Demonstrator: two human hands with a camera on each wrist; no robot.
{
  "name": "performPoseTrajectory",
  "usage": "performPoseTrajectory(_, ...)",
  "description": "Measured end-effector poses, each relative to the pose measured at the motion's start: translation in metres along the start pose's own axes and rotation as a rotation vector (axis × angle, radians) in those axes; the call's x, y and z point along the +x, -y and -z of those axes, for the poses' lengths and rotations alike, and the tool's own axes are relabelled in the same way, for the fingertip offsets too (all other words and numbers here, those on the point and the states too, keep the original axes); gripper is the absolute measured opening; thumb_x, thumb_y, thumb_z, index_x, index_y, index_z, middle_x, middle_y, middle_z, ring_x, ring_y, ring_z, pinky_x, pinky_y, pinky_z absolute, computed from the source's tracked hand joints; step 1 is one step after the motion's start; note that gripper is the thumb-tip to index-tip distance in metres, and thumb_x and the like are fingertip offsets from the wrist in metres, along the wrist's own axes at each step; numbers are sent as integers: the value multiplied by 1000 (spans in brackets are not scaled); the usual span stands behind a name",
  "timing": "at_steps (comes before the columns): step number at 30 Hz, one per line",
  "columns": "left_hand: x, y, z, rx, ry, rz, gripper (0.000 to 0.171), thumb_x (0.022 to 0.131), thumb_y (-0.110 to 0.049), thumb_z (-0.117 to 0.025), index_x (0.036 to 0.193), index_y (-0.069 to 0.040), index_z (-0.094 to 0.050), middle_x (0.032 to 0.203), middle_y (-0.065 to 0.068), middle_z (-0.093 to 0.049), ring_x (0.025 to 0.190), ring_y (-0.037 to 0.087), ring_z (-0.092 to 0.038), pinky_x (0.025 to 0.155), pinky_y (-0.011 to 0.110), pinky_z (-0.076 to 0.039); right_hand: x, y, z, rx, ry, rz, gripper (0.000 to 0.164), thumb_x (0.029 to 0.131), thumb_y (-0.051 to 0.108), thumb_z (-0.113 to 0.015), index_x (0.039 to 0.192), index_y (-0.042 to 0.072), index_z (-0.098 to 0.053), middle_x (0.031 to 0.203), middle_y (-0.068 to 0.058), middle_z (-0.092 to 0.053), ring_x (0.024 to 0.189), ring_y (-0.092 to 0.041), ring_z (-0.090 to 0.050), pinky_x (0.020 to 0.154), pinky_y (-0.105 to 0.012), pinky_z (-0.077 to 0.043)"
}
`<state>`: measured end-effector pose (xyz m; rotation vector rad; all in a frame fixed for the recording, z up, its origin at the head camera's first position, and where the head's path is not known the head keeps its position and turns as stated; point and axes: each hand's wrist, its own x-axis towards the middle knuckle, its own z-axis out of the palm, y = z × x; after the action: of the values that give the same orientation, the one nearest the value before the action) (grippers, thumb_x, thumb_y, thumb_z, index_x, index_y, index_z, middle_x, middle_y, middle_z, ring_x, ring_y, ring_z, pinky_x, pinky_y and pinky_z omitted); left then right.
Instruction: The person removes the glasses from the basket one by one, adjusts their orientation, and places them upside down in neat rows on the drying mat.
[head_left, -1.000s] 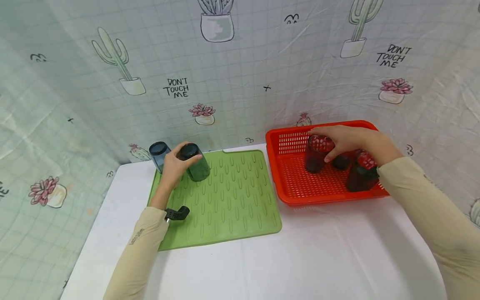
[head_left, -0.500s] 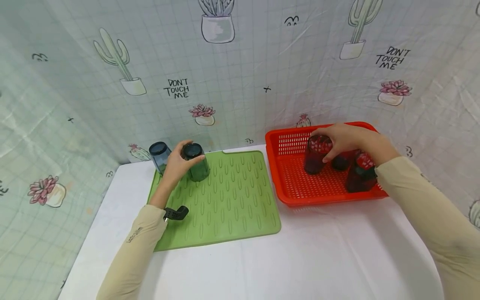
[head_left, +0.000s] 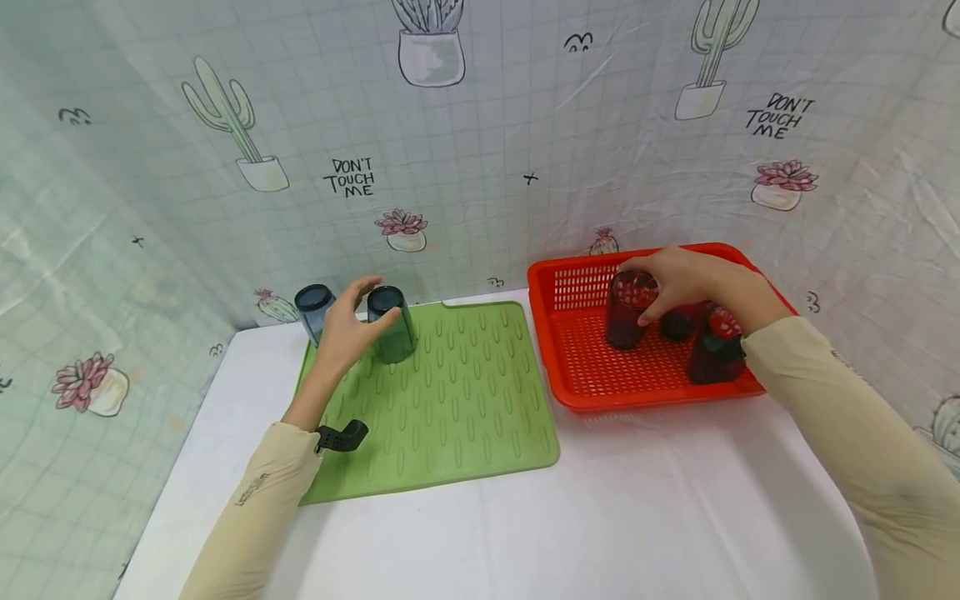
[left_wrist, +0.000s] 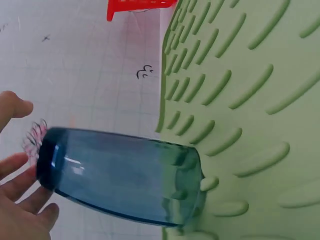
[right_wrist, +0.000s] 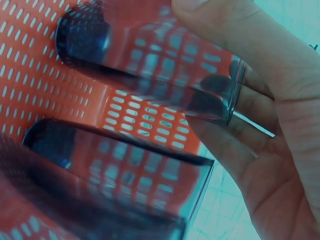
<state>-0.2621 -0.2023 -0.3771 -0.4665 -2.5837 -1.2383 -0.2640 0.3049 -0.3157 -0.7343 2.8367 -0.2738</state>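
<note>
A blue glass (head_left: 395,337) stands upside down at the back of a green drying mat (head_left: 465,425). My left hand (head_left: 348,327) is spread around its upper end. In the left wrist view the thumb is apart from the glass (left_wrist: 117,172), and the fingertips lie close to its dark base; whether they touch, I cannot tell. My right hand (head_left: 686,282) grips the upper part of a glass (head_left: 622,325) in the red basket (head_left: 667,402), thumb on one side and fingers on the other. In the right wrist view that glass (right_wrist: 160,65) appears tilted.
Another blue glass (head_left: 310,307) is upside down behind my left hand. Further glasses (head_left: 711,362) stand in the basket beneath my right wrist. A patterned cloth (head_left: 480,150) hangs behind the white table (head_left: 570,525).
My left hand has loosened from the glass on the mat and drawn slightly left, its thumb now apart. The right hand and its glass have shifted only slightly.
</note>
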Motion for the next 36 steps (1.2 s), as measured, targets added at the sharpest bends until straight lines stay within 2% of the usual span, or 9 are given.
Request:
performPoseTrajectory(4, -7, -11, 2, 80, -12, -76, 64, 93, -23, -76, 148, -6, -49, 150, 18, -49, 141, 40, -42, 113, 61, -36, 1, 2, 0, -16, 4, -11, 91, 71, 39, -93, 143, 2, -53, 106, -12, -71, 88, -24, -62, 83, -50, -56)
performPoseTrajectory(8, -16, -24, -1, 116, -4, -174, 61, 92, -18, -76, 147, -6, -50, 148, 19, -51, 137, 40, -46, 108, 62, -40, 1, 4, 1, -27, 9, -1, 91, 72, 39, -93, 143, 0, -53, 104, -11, -71, 86, -23, -60, 81, -48, -55)
performPoseTrajectory(11, -22, -32, -6, 140, 23, -247, 61, 92, -16, -75, 146, -6, -50, 147, 18, -52, 135, 39, -48, 107, 61, -42, -1, 5, 2, -38, 1, 19, 90, 72, 40, -92, 141, -3, -54, 107, -12, -70, 90, -25, -63, 85, -49, -56)
performPoseTrajectory(15, -31, -44, -13, 154, 69, -304, 62, 92, -15, -75, 147, -5, -49, 147, 17, -52, 135, 37, -49, 108, 58, -43, -5, 7, 2, -62, -12, 41, 89, 71, 41, -93, 138, -6, -56, 117, -16, -69, 100, -31, -66, 93, -54, -54)
performPoseTrajectory(26, -49, -67, -32, 136, 161, -413, 61, 95, -17, -73, 150, -8, -47, 149, 14, -51, 139, 30, -47, 113, 50, -42, -22, 27, 11, -90, -90, 81, 87, 70, 43, -92, 136, -3, -58, 123, -15, -68, 102, -30, -66, 93, -52, -55)
performPoseTrajectory(30, -53, -73, -36, 166, 250, -411, 57, 104, -21, -60, 155, -7, -39, 155, 15, -43, 144, 31, -39, 117, 52, -37, -28, 33, 13, -97, -123, 91, 86, 70, 45, -92, 136, -1, -60, 122, -14, -69, 101, -28, -66, 92, -51, -56)
performPoseTrajectory(33, -56, -77, -40, 209, 342, -388, 56, 111, -27, -45, 160, -7, -27, 162, 16, -32, 151, 33, -28, 122, 52, -27, -32, 38, 14, -102, -138, 91, 88, 70, 47, -91, 137, -1, -60, 124, -15, -69, 101, -28, -67, 92, -51, -56)
performPoseTrajectory(36, -58, -81, -43, 244, 400, -386, 60, 113, -36, -33, 162, -5, -19, 166, 17, -23, 155, 32, -18, 126, 49, -16, -35, 43, 14, -105, -151, 90, 88, 71, 49, -91, 137, -1, -60, 125, -15, -69, 100, -27, -67, 91, -51, -57)
